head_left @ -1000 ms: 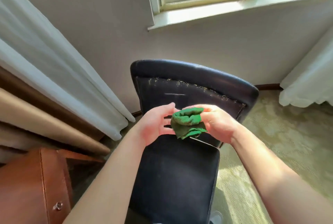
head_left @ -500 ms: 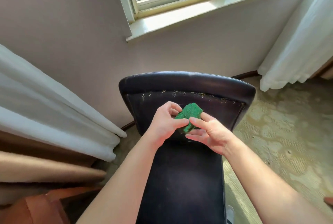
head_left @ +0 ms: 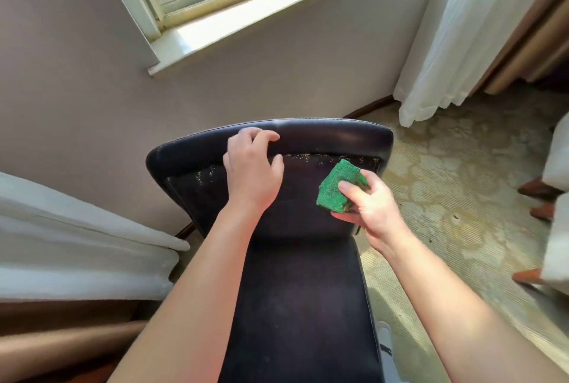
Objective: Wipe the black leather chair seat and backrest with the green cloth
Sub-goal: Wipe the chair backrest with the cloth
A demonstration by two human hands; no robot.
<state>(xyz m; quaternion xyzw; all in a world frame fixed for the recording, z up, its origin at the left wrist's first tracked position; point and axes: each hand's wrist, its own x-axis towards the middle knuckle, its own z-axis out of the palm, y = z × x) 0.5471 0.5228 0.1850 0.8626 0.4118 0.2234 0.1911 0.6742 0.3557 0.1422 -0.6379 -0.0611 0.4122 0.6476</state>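
Note:
The black leather chair [head_left: 304,305] stands in front of me, its backrest [head_left: 335,139] toward the wall. Yellowish specks line the seam under the backrest's padded top roll. My left hand [head_left: 252,173] is on the left part of that top roll, fingers curled over it and thumb below the seam. My right hand [head_left: 366,207] pinches the folded green cloth [head_left: 337,185] between thumb and fingers. The cloth is held in front of the backrest's right side; I cannot tell whether it touches the leather.
A wall with a window sill [head_left: 246,19] is behind the chair. White curtains hang at the left [head_left: 77,244] and at the back right [head_left: 462,37]. Patterned carpet [head_left: 446,197] lies to the right, with white furniture on wooden feet [head_left: 551,185] at the right edge.
My left hand let go of the cloth and moved up onto the backrest's top. My right hand now holds the cloth alone, further right. The view shifted right.

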